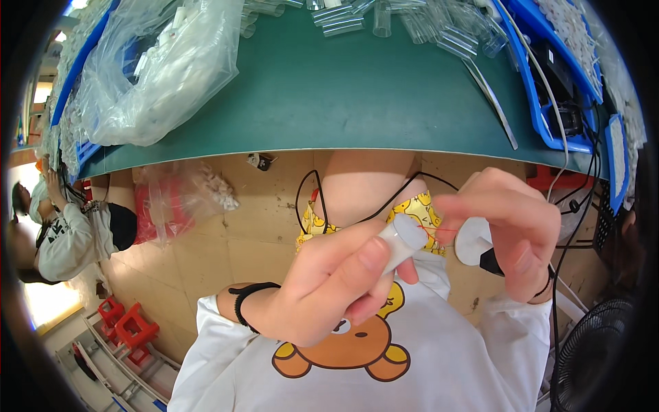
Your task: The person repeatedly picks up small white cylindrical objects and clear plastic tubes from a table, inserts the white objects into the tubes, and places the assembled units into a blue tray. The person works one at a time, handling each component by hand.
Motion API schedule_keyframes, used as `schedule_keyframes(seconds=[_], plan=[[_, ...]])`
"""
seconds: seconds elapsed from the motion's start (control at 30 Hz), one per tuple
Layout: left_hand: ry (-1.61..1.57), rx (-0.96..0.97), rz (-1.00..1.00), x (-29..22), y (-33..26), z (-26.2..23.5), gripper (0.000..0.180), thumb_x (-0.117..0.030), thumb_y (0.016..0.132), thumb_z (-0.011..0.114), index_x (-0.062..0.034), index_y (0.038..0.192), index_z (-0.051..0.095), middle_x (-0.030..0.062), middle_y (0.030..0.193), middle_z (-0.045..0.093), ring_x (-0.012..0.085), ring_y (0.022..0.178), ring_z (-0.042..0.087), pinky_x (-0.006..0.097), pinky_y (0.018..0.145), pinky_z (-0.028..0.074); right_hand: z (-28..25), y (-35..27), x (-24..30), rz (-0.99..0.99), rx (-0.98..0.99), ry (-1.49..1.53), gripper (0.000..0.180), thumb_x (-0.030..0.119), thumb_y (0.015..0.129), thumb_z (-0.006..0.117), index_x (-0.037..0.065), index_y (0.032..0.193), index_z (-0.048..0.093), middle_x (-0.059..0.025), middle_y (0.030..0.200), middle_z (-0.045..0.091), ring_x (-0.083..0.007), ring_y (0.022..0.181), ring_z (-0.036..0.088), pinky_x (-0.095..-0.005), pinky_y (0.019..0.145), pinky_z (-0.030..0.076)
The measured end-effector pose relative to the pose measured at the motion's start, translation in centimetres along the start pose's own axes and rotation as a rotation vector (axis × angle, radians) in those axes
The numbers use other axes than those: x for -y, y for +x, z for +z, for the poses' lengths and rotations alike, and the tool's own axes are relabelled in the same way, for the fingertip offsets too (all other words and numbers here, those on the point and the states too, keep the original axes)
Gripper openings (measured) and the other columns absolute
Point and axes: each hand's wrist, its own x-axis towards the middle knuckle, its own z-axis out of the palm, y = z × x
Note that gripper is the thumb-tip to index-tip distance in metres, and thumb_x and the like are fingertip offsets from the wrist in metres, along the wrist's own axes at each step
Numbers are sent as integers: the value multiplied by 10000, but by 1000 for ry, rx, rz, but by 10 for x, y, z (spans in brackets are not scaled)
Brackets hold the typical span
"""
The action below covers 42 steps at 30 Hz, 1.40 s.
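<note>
Grips a white tube (402,250) in the left hand (328,288), pressing with the thumb along its near side and wrapping the fingers round behind. Holds it over the lap, before the white shirt (446,357) and short of the near edge of the green table (329,96). Slants, along the tube's long axis, from lower left to upper right, pointing the rounded end up toward the right hand (515,230) and losing the lower end within the grip. Runs a red thread (428,234) from near the rounded end to the right fingertips. Bends the right fingers inward there; cannot tell whether pinched shut on the thread.

Faces, on the table, a clear bag (165,89) of white pieces at far left, scattered clear tubes (343,26) along the far side, and metal tweezers (493,99) lying aslant at right, near a blue tray (527,75) with black devices and cables. Sits above a tan tiled floor (206,268). Farther left, another person (62,240) in a pale top, near clear plastic (161,213) over something red. At lower left, red stools (137,326); at lower right, a black fan (594,347).
</note>
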Motion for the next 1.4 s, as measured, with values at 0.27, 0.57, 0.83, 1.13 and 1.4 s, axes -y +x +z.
schedule_keyframes(seconds=[0.27,0.57,0.83,1.13,1.4], plan=[[145,-65,-28,3,5,5,653,-583,963,305,38,1016,501,28,582,471,94,466,378,236,467,323,21,-8,-4,-77,-42,-217,484,188,639,844,-52,1013,654,-112,811,601,-140,628,559,-233,538,420],[-115,-16,-248,-2,5,3,467,-458,961,403,-16,1086,485,18,721,479,81,582,391,231,527,312,48,-19,-26,-341,-209,-478,547,209,660,872,17,1073,568,-67,831,485,-106,593,484,-232,458,341],[-507,92,-339,3,7,-8,435,-450,999,298,-76,978,521,-46,571,349,52,462,272,213,436,227,71,-1,-30,-458,-467,-526,431,237,599,875,-21,846,634,-17,616,441,-118,428,423,-235,352,323],[-526,27,-384,5,16,-2,410,-430,998,316,-100,844,504,-71,513,251,49,422,186,232,391,150,58,-4,-27,-465,-283,-633,354,104,689,829,-21,902,575,-67,760,478,-112,472,382,-249,394,267],[-537,-165,-356,-3,22,8,371,-357,973,331,-161,658,357,-67,494,221,70,433,161,253,418,158,61,5,-32,-554,-278,-659,284,130,501,713,37,715,550,-27,660,416,-135,471,352,-239,382,249]])
